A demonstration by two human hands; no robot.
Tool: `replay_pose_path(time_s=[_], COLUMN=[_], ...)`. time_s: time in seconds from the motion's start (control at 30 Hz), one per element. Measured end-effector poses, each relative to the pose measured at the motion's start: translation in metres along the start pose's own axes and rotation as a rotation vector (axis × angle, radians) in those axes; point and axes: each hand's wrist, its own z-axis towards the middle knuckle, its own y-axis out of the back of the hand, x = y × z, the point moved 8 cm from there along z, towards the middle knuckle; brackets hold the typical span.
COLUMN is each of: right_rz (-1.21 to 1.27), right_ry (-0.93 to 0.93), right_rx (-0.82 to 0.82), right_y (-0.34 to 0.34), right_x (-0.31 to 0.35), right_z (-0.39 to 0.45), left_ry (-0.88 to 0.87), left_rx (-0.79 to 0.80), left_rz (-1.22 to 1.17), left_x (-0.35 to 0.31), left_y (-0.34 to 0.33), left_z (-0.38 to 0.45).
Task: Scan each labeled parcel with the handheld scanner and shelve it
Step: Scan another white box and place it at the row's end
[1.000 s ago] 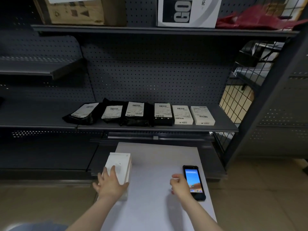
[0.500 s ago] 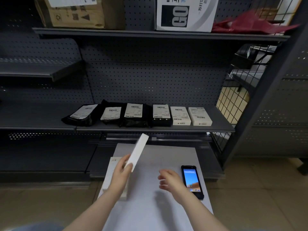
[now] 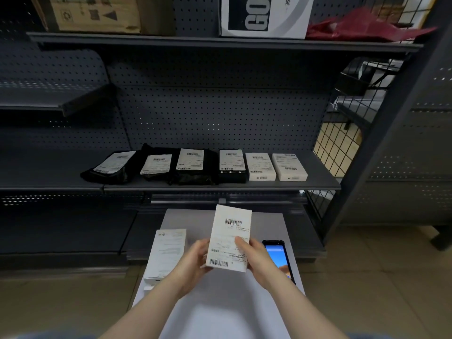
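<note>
I hold a flat white parcel above the white table, its barcode label facing me. My left hand grips its lower left edge and my right hand grips its lower right edge. The handheld scanner, black with a lit blue screen, lies on the table just right of my right hand, partly hidden by it. Another white parcel lies on the table's left side. Several labeled parcels, black and white, lie in a row on the middle shelf.
The upper shelf carries a cardboard box, a white box printed "GO" and a red bag. A wire mesh panel closes the shelf's right end. A dark slanted post stands right. Tiled floor surrounds the table.
My left hand lifted the top white parcel off the stack and turned its label toward me. My right hand left the scanner's side and took hold of the parcel's right edge.
</note>
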Motion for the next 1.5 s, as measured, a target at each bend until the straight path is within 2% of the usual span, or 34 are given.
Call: replay_pose_path(time_s=[0.1,0.2,0.27,0.37,0.47,0.57,0.73,1.17,1.3,1.5], right_rz=[-0.051,-0.206,-0.379,-0.776,-1.118,-1.237,-1.195,-1.068,-0.959,-0.949], right_ry=[-0.030,-0.026,-0.015,-0.033,-0.253,-0.435,-0.520,-0.487,-0.477,-0.339], right_rx=[0.023,-0.034,-0.130,-0.339,-0.449,-0.422,-0.340,-0.399,-0.352,-0.225], right_y=[0.004,0.015,0.036,0.086,0.129,0.151,0.152,0.146,0.138,0.112], right_x=[-0.006,-0.007,-0.006,-0.003,-0.011,-0.024,-0.046,-0.041,-0.029,0.005], right_z=[0.006,0.015,0.022,0.032,0.035,0.036,0.039,0.035,0.028,0.027], left_ry=[-0.044,-0.018,0.008,0.029,0.032,0.041,0.058,0.042,-0.011,-0.081], left_rx=[0.027,-0.073,-0.130,-0.178,-0.202,-0.216,-0.229,-0.291,-0.394,-0.500], left_rz=[0.115,0.112,0.102,0.085,0.089,0.106,0.135,0.167,0.198,0.280], left_x=[0.000,0.011,0.019,0.028,0.034,0.039,0.046,0.034,0.019,-0.008], left_y=[0.000,0.009,0.015,0.023,0.030,0.036,0.045,0.054,0.057,0.060], left_z=[0.003,0.011,0.018,0.025,0.030,0.036,0.045,0.042,0.035,0.024])
